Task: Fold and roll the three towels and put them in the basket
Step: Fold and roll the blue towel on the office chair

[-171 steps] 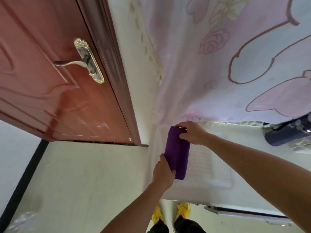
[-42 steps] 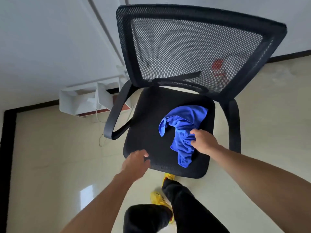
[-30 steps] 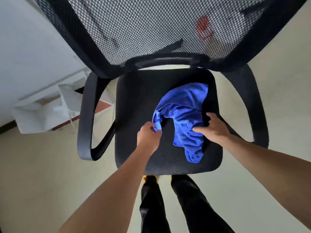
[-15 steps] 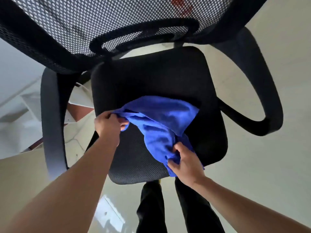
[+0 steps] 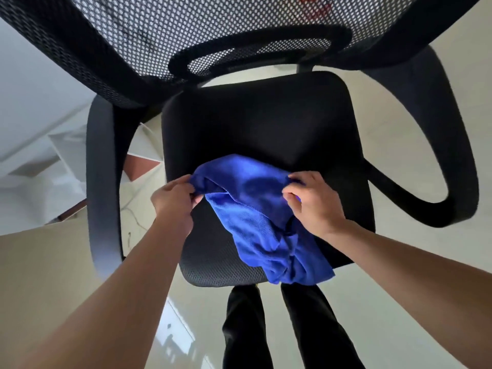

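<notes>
**Holding the blue towel over the chair seat**

Gripping the blue towel (image 5: pixel 255 209) at its upper edge, both hands are raised above the black seat (image 5: pixel 266 123) of an office chair. The left hand (image 5: pixel 174 201) pinches the left end of the edge, with fingers closed on the cloth and the thumb on top. The right hand (image 5: pixel 314 206) pinches the right end, its fingers curled down into the fabric. Both forearms reach forward from the near side, the left one from lower left and the right one from lower right. Between the hands the edge is stretched in a shallow arch. The rest of the towel hangs down in wrinkled folds and reaches the near edge of the seat. The mesh backrest (image 5: pixel 213 35) stands at the far side, and the armrests (image 5: pixel 102 182) curve on both sides. Dark trouser legs (image 5: pixel 245 328) are visible below the seat, on a pale glossy floor (image 5: pixel 399 302).
</notes>
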